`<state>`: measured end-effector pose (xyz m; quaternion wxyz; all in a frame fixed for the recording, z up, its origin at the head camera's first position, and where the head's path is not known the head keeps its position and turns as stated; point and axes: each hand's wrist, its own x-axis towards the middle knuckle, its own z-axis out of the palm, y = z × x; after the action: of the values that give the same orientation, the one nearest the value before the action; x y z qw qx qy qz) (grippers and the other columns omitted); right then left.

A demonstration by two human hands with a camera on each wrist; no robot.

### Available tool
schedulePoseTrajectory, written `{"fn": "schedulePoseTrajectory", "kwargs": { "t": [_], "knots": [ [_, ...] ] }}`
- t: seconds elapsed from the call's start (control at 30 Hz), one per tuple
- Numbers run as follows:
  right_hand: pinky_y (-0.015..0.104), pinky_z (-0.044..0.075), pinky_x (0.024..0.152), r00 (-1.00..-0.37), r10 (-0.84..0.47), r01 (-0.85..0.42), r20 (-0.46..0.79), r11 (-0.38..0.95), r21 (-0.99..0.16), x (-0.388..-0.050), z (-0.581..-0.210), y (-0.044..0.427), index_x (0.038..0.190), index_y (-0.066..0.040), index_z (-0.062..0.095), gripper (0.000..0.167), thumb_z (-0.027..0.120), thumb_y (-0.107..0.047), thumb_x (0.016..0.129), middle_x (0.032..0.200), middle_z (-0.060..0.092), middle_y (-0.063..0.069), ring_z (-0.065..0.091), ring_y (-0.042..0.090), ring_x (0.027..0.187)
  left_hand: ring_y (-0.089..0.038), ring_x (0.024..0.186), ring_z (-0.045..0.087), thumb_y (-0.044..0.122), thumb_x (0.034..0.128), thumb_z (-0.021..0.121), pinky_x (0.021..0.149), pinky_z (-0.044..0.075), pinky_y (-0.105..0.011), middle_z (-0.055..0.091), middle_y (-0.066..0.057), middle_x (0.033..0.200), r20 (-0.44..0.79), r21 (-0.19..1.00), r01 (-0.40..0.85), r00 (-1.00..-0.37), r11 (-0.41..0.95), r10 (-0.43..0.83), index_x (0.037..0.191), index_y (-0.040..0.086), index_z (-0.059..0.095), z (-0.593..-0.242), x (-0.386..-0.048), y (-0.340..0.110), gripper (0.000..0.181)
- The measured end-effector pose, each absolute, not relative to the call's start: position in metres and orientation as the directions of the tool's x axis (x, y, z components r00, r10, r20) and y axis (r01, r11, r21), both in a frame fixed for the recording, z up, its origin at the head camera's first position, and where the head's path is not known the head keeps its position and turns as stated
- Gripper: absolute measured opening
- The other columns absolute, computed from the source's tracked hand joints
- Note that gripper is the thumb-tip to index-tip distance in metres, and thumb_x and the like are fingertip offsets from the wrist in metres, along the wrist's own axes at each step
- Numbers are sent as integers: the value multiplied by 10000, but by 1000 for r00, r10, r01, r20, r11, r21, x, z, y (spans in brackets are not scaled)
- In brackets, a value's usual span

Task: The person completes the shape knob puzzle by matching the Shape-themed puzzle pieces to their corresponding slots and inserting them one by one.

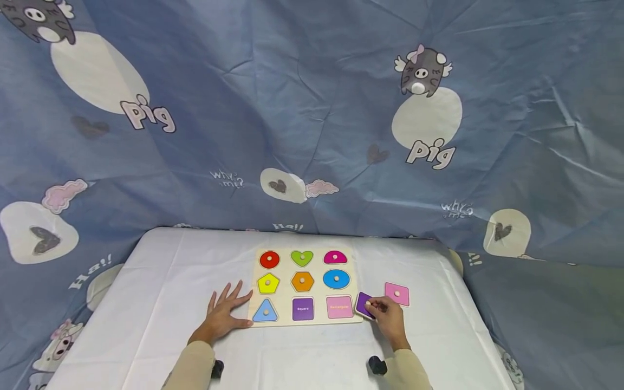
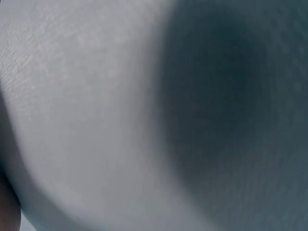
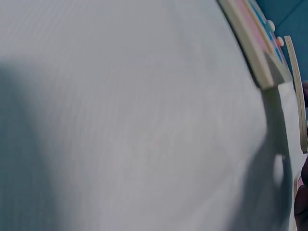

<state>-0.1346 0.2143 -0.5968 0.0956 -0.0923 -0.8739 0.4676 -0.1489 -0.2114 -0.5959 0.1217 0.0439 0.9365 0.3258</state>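
A wooden shape puzzle board (image 1: 285, 271) lies on the table, with knobbed shapes sitting in most of its recesses. The recess marked Square (image 1: 303, 315) and the one marked Rectangular (image 1: 339, 314) hold no piece. My right hand (image 1: 390, 319) pinches the knob of a purple square piece (image 1: 362, 304) at the board's right edge; in the right wrist view that piece (image 3: 296, 91) is held above the cloth, seen edge-on. My left hand (image 1: 221, 317) spreads its fingers beside the board's left edge, thumb at the lower left corner. A pink rectangle piece (image 1: 402, 296) lies right of the board.
White cloth (image 1: 195, 271) covers the table. Behind and around it hangs a blue sheet (image 1: 312, 108) printed with pigs. A dark wrist camera (image 1: 377, 365) sits under the right wrist. The left wrist view shows mostly cloth and shadow.
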Motion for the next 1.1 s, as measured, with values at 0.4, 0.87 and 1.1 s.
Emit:
{"fn": "schedulePoseTrajectory", "kwargs": {
  "t": [0.4, 0.87, 1.1],
  "knots": [
    [198, 398, 584, -975, 184, -13, 128, 523, -852, -142, -589, 191, 819, -23, 718, 90, 780, -2, 758, 748, 600, 6, 475, 95, 691, -412, 1455, 12, 306, 630, 867, 1142, -132, -571, 199, -153, 1580, -199, 618, 8, -966, 786, 167, 1389, 138, 512, -591, -146, -212, 854],
    [198, 404, 571, -985, 94, -71, 141, 528, -846, -145, -589, 167, 810, -50, 729, 77, 782, -18, 764, 732, 588, -19, 473, 84, 678, -412, 1455, 18, 340, 620, 867, 1142, -128, -571, 203, -151, 1579, -193, 619, 16, -966, 785, 173, 1385, 144, 518, -593, -148, -212, 864],
    [193, 413, 565, -987, 40, -109, 154, 533, -839, -147, -590, 155, 804, -42, 729, 75, 787, -25, 760, 733, 581, -12, 469, 64, 667, -410, 1454, 24, 370, 606, 869, 1140, -126, -576, 213, -151, 1576, -185, 626, 23, -967, 779, 177, 1377, 150, 532, -596, -150, -213, 869]
  ]
}}
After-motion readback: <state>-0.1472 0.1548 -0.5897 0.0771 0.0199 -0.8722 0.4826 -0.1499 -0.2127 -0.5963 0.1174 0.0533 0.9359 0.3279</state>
